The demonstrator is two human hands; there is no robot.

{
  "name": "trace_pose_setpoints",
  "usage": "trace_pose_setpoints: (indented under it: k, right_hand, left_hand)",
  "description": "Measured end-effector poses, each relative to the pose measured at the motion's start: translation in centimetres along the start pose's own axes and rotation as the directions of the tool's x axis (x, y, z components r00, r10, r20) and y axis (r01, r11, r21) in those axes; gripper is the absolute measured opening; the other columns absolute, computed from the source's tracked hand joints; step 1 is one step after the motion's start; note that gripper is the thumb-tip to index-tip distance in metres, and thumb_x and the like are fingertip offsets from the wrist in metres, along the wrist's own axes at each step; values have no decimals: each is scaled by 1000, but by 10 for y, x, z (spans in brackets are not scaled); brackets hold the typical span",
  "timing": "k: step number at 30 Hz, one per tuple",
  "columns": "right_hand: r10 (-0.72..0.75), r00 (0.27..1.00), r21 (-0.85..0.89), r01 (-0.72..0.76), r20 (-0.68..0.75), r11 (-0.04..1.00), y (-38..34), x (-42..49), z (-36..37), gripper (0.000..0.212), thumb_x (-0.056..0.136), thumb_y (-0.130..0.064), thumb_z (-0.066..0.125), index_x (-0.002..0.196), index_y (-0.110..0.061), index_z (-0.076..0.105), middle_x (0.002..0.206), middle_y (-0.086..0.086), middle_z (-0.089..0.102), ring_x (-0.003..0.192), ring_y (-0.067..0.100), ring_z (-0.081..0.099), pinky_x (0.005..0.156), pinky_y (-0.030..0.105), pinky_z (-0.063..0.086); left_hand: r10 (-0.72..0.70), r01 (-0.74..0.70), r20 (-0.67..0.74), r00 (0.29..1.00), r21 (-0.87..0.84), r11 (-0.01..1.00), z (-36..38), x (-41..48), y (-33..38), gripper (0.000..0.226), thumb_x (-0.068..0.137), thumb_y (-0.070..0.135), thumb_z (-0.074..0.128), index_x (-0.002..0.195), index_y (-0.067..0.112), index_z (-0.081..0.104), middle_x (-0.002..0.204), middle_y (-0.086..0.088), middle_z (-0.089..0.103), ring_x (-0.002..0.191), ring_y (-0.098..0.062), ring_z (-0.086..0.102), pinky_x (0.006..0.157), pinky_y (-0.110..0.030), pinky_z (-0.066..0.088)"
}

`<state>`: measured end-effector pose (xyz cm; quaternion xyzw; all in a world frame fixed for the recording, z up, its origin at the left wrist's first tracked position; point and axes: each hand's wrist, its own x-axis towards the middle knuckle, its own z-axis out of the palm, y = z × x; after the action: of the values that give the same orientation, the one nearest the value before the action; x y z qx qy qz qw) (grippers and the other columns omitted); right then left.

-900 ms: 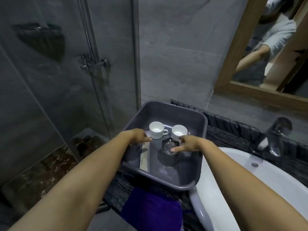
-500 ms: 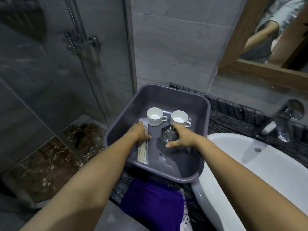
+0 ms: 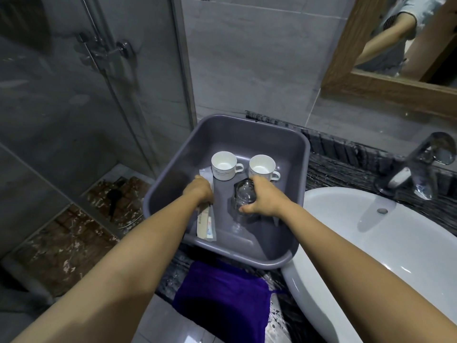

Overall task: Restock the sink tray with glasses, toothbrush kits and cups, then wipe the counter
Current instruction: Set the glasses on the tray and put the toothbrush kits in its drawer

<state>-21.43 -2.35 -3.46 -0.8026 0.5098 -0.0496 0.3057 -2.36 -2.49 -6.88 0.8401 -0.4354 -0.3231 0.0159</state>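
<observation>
Both hands down in the gray tub (image 3: 291, 154) on the dark surface (image 3: 346, 169)

Right hand (image 3: 265, 198) is wrapped around a clear glass (image 3: 243, 194) just in front of two white cups (image 3: 223, 165); left hand (image 3: 199, 190) presses on the wrapped toothbrush kit (image 3: 206, 225) along the tub's left side, can't tell if it's gripping. Purple cloth (image 3: 222, 298) hangs off the near edge.
</observation>
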Motion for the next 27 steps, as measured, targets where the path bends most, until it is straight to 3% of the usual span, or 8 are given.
trace_pose_setpoints:
  k: [3,5,7,13,17,22,25,27]
  right_hand:
    - [2,1000,-9,-3,-26,1000,-1,-2,0,64,66,-31,77,116,-8,45,121,10,51,112,28,50,92,37,45]
    - [6,999,-15,-6,-43,1000,-3,-3,0,62,66,-31,76,115,-8,45,120,10,52,110,27,51,90,36,45]
    - [18,999,-15,-19,-51,1000,-4,-4,0,61,66,-31,75,115,-9,45,120,9,52,109,27,52,88,36,46]
    - [53,998,-33,-54,-41,998,-6,-11,-9,60,63,-34,75,112,-11,48,111,7,58,101,29,58,84,40,51]
    - [55,997,-31,-57,-61,998,-12,-21,-26,58,64,-33,76,111,-11,50,101,5,59,96,27,57,79,35,49]
    - [-7,989,-18,5,-145,1000,-27,-36,-60,59,64,-32,77,114,-12,52,111,6,62,96,24,58,82,36,50]
    - [-13,980,17,17,-200,1000,-37,-53,-89,61,67,-32,78,116,-7,51,110,9,62,99,26,60,85,42,51]
    - [-8,971,42,19,-239,999,-40,-67,-110,67,69,-34,77,122,-6,49,115,9,60,103,25,58,82,37,48]
  left_hand:
    - [-3,3,1,1000,-90,996,2,2,-3,66,65,8,78,118,-3,39,107,-18,61,91,-34,65,66,-39,58]
    - [12,-10,20,1000,-109,994,2,5,-4,35,65,2,75,94,-2,55,91,-19,64,79,-31,67,63,-39,59]
    - [5,1,40,999,-161,987,1,6,-5,21,67,-2,72,82,-1,57,85,-19,63,74,-31,66,63,-41,58]
    - [24,7,68,997,-419,908,-7,-2,-4,18,75,-8,51,92,-2,49,67,-15,49,56,-25,51,49,-31,45]
    - [62,19,128,990,-553,833,-14,-13,-5,8,81,-2,47,88,1,50,70,-13,52,62,-24,52,59,-32,47]
    - [213,-58,124,969,-723,688,-33,-32,5,14,84,-3,43,91,6,52,70,-10,56,54,-19,61,59,-31,54]
    - [273,-155,27,962,-768,622,-51,-52,19,12,89,2,44,94,9,53,67,-6,59,52,-15,62,53,-27,53]
    - [328,-225,-33,944,-791,568,-62,-65,31,9,93,8,45,88,13,51,67,-4,55,58,-15,57,48,-25,48]
